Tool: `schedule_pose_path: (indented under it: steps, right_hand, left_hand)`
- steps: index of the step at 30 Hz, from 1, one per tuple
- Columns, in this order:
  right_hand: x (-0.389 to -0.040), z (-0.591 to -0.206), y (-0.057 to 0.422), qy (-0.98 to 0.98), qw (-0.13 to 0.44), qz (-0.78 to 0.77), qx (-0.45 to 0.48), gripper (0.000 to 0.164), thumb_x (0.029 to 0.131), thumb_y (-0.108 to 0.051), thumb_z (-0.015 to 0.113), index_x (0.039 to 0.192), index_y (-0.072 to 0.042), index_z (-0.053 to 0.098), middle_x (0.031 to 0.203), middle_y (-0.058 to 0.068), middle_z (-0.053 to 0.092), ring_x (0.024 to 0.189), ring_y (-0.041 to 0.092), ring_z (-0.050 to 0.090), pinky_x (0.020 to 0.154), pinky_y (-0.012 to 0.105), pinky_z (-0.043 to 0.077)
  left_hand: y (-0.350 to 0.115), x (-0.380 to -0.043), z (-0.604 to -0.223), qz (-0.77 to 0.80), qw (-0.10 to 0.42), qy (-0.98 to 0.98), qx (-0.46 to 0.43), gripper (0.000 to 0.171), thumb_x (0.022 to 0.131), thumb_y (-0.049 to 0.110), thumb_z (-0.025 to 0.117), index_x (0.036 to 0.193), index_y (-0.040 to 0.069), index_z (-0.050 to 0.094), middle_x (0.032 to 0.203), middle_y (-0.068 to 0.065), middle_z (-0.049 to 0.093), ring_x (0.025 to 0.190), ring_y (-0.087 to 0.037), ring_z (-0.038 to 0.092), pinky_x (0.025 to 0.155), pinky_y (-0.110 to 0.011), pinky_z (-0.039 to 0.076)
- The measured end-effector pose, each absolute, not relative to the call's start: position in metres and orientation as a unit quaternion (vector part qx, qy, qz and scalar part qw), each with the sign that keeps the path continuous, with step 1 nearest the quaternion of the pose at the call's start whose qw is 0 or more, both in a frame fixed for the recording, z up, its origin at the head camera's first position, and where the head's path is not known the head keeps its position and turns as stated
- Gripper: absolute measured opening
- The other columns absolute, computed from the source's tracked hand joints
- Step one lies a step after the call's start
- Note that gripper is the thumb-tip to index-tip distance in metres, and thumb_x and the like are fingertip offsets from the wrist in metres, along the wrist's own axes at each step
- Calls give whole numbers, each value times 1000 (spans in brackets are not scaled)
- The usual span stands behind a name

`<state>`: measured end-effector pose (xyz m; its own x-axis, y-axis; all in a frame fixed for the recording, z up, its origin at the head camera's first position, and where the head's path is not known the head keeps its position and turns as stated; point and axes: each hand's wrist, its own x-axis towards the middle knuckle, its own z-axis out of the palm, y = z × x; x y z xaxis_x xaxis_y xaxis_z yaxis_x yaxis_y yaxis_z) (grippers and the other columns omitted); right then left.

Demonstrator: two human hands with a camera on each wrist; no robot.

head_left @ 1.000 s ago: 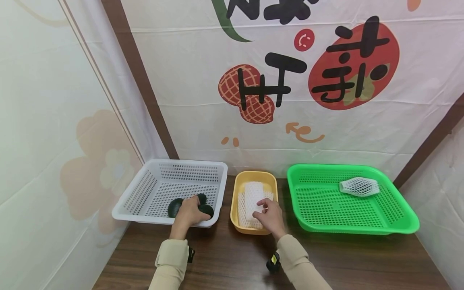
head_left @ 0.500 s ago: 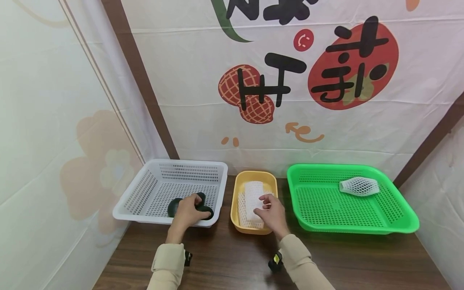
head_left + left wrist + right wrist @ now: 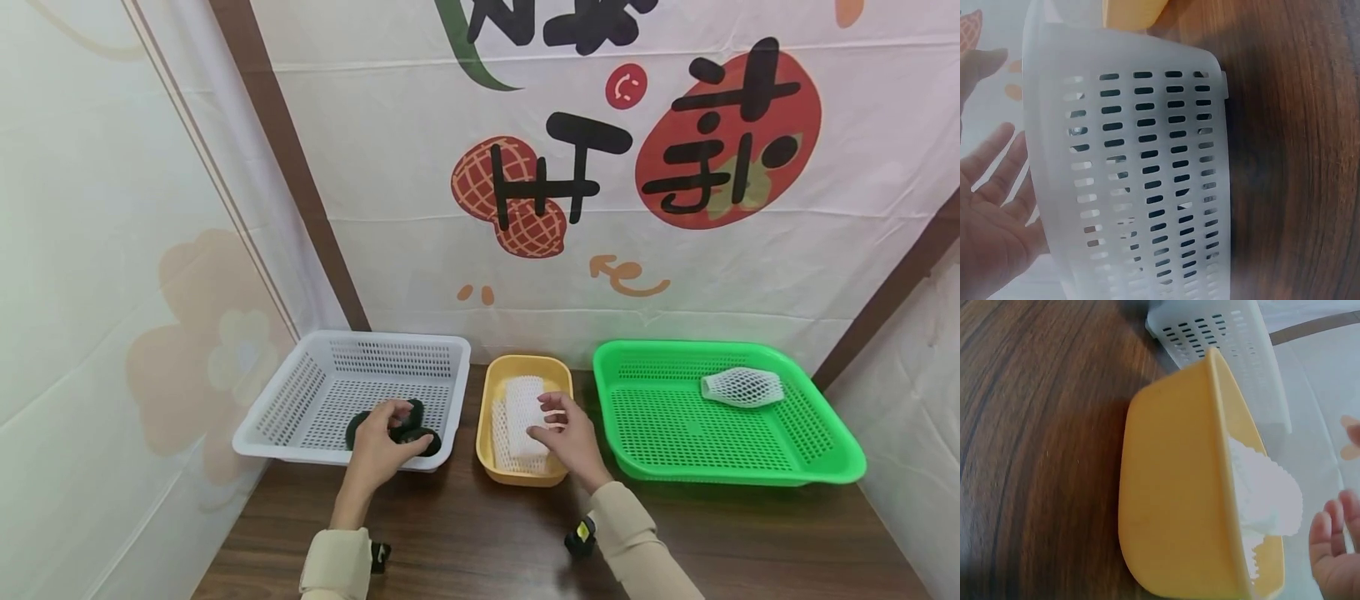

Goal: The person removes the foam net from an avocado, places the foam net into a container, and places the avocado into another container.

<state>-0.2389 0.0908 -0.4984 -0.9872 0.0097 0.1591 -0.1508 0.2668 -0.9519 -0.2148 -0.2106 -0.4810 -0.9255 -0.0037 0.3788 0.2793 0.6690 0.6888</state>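
My left hand (image 3: 377, 446) hovers over the white basket (image 3: 262, 448), thumb and fingers apart, above dark green rounded fruits (image 3: 429, 442) that look like avocados. In the left wrist view the left hand (image 3: 997, 231) has its fingers spread and nothing in its grasp, beside the basket wall (image 3: 1054, 69). Over the right side of the yellow tray (image 3: 486, 408) is my right hand (image 3: 576, 440), fingers loosely bent and holding nothing. White foam net sleeves (image 3: 522, 417) lie in that tray. The right wrist view shows the right hand (image 3: 1335, 550) apart from the sleeves (image 3: 1269, 490).
At the right stands a green basket (image 3: 705, 475) with a white foam net sleeve (image 3: 742, 388) in it, bulging. All three containers sit on a dark wooden table (image 3: 465, 533). A printed cloth wall (image 3: 405, 275) rises close behind them.
My left hand has drawn slightly left and its thumb and fingers have opened off the fruit, showing more of it. The right hand has shifted a little to the right, away from the sleeves.
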Motion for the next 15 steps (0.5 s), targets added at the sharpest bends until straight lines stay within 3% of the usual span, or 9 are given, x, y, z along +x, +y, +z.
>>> schedule_pose_path:
  steps: [8,15]
  right_hand:
    - [-240,-492,106,-771,80,622,111,46,69,-7,75,110,-10,53,104,14,55,90,34,52,71,38,45]
    - [-245,-479,133,-766,116,612,160,46,70,-10,74,111,-11,53,102,8,55,87,34,51,68,39,45]
  left_hand:
    - [-205,-209,-481,-398,192,-892,-98,48,61,33,80,99,16,57,96,-4,57,87,-24,52,74,-39,42]
    - [-202,-201,-487,-377,192,-900,-104,41,60,35,81,90,14,62,91,-1,57,83,-22,50,71,-37,40]
